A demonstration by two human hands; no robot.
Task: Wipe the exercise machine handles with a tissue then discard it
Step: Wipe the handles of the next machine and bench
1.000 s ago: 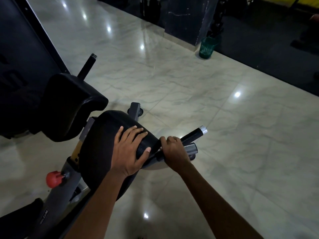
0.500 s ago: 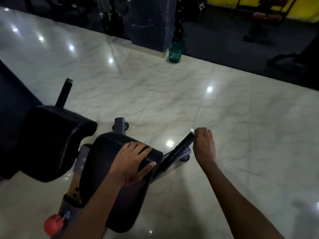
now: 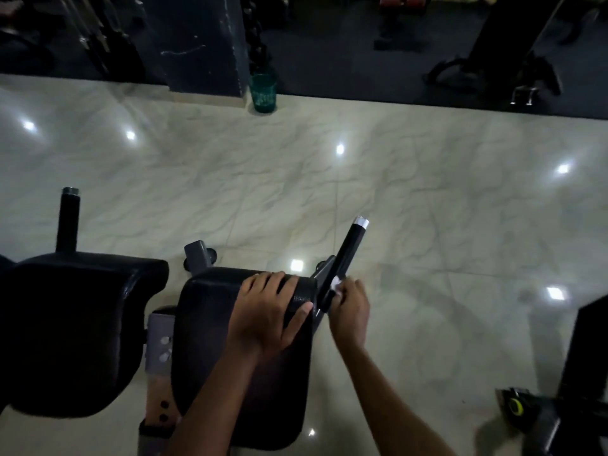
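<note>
The exercise machine has two black pads and two black handles with silver end caps. The right handle (image 3: pixel 349 248) slants up to the right beside the right pad (image 3: pixel 210 324). My right hand (image 3: pixel 350 307) is closed around the base of this handle, pressing a small white tissue (image 3: pixel 335 286) against it. My left hand (image 3: pixel 269 311) lies flat on the right pad's top edge, fingers spread, thumb over the pad's side. The left handle (image 3: pixel 68 218) stands upright behind the left pad (image 3: pixel 75 324), untouched.
A green mesh waste bin (image 3: pixel 263 92) stands on the pale marble floor by a dark pillar (image 3: pixel 204 41) far ahead. Dark gym equipment lines the back. Another machine's base (image 3: pixel 539 413) sits at the lower right.
My right hand has slid from the handle's silver tip down to its base with the tissue. The camera has tilted so more of the far room shows. My left hand stays on the pad.
</note>
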